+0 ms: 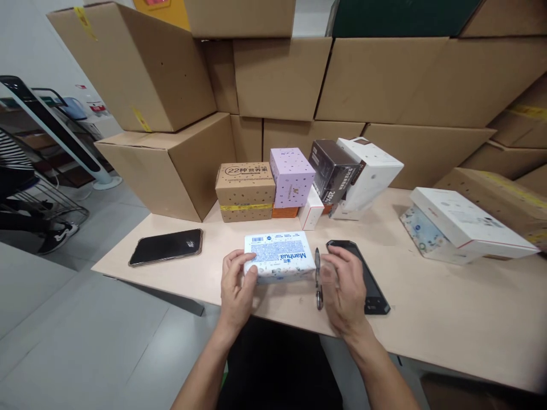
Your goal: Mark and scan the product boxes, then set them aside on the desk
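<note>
A white and blue soft tissue pack (280,256) printed "Manhua" lies on the table in front of me. My left hand (238,279) grips its left end, thumb at the near side and fingers over the top. Just right of the pack is a dark pen (318,282), pointing away from me. My right hand (344,285) is beside the pen, slightly blurred, with fingers apart and nothing visible in them. Partly covered by that hand is a dark tablet-like device (372,287).
A black phone (166,247) lies at the table's left. Small boxes, brown (245,191), lilac (293,176) and white (371,171), stand behind the pack. A white box (474,219) rests on a floral pack (423,233) at right. Large cartons (282,77) wall the back.
</note>
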A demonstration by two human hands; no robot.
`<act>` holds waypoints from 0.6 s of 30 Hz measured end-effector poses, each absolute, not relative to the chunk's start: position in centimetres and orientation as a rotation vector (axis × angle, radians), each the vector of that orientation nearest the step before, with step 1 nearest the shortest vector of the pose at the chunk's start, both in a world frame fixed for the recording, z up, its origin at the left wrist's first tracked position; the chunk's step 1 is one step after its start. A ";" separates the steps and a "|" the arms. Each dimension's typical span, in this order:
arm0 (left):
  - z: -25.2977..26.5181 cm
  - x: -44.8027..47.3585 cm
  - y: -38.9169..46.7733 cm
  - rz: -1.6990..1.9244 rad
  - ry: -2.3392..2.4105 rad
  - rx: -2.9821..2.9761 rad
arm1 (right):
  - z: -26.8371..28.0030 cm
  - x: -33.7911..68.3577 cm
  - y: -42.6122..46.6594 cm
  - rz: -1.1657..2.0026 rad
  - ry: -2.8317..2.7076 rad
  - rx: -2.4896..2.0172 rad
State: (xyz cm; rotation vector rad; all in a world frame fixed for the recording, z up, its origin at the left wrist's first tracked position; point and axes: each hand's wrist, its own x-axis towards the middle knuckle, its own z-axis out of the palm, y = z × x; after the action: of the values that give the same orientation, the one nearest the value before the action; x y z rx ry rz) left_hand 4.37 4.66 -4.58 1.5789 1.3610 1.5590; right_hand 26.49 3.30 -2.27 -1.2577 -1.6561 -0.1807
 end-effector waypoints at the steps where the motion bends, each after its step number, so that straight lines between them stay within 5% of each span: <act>1: -4.6 4.4 4.7 1.567 1.360 1.585 | -2.2 26.6 3.3 -0.181 -1.591 -1.259; 18: -4.4 4.6 4.9 1.583 1.356 1.591 | -3.1 28.1 2.1 -0.154 -1.367 -1.357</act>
State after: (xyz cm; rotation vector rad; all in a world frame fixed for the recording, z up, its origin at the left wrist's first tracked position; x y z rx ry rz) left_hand 4.56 4.85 -4.38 1.5913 1.3565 1.5825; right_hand 28.12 2.07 -3.08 -1.3567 -1.3672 -0.1543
